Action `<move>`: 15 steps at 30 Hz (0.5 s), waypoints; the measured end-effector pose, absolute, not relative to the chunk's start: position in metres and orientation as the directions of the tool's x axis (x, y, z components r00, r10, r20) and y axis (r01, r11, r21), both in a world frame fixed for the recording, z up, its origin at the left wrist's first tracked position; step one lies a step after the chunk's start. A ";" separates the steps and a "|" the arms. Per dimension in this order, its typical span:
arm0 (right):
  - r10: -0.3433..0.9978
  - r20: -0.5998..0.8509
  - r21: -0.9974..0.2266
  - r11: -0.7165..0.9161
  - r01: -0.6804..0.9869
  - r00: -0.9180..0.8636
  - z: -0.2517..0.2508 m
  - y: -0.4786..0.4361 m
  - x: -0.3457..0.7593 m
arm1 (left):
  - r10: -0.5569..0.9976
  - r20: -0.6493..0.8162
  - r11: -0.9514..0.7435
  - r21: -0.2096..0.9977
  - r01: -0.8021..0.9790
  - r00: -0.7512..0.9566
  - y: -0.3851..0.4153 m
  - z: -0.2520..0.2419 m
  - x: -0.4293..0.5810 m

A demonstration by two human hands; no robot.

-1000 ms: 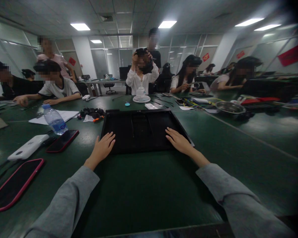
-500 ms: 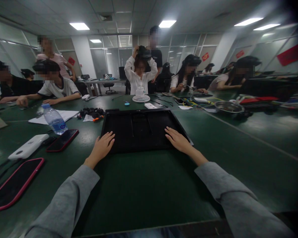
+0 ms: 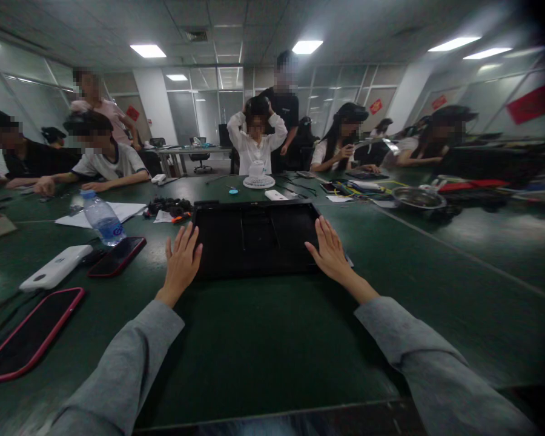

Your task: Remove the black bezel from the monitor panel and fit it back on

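Note:
A black rectangular tray-like panel [image 3: 258, 242] lies on the green table [image 3: 263, 351] in front of me. My left hand [image 3: 181, 260] is at its left edge, fingers spread and pointing away from me. Over the right edge lies my right hand [image 3: 329, 254], its fingers stretched out and the thumb toward the panel's middle. Neither hand is wrapped round anything. Whether the palms press on the panel cannot be made out.
To the left are a bottle [image 3: 103, 219], a dark phone [image 3: 117, 257], a white power bank [image 3: 56, 268] and a red-edged phone [image 3: 31, 336]. Beyond the panel stands a small white fan [image 3: 258, 175]. A metal bowl [image 3: 418, 197] is at right. Several people sit around.
Both hands have moved from the panel's inner surface out to its side edges, and their fingers now point more forward. Across the table, a person has lowered a headset onto their head.

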State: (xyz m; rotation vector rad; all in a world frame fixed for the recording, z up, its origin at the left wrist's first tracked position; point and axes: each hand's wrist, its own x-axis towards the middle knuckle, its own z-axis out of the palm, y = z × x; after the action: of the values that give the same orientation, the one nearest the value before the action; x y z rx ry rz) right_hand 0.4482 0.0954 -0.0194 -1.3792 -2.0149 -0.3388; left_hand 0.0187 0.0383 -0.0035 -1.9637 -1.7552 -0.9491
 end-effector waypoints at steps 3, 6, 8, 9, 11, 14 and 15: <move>0.652 0.721 -0.104 0.437 0.893 -0.234 -0.010 0.083 0.432 | 0.648 0.750 -0.108 0.262 0.959 -0.132 0.040 -0.003 0.018; 0.647 0.678 -0.035 0.503 0.864 -0.349 -0.012 0.075 0.416 | 0.727 0.668 -0.064 0.295 0.953 -0.158 0.044 -0.014 0.014; 0.649 0.604 0.031 0.561 0.827 -0.463 -0.016 0.073 0.410 | 0.788 0.594 -0.036 0.309 0.950 -0.163 0.045 -0.021 0.012; 0.648 0.583 0.052 0.572 0.819 -0.489 -0.016 0.073 0.409 | 0.793 0.587 -0.032 0.308 0.951 -0.164 0.046 -0.021 0.011; 0.649 0.615 0.053 0.533 0.844 -0.448 -0.013 0.075 0.412 | 0.745 0.651 -0.054 0.279 0.959 -0.147 0.044 -0.017 0.011; 0.636 0.735 -0.028 0.374 0.927 -0.235 -0.004 0.082 0.429 | 0.619 0.781 -0.137 0.210 0.968 -0.082 0.040 -0.005 0.015; 0.634 0.758 -0.066 0.307 0.949 -0.152 -0.003 0.085 0.438 | 0.594 0.801 -0.156 0.203 0.967 -0.073 0.038 -0.002 0.016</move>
State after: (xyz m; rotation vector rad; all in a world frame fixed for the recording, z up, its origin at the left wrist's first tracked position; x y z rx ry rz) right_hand 0.4377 0.0853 -0.0029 -1.4088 -1.8751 -0.5725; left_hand 0.0162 0.0384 -0.0024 -1.7661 -1.6750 -1.1233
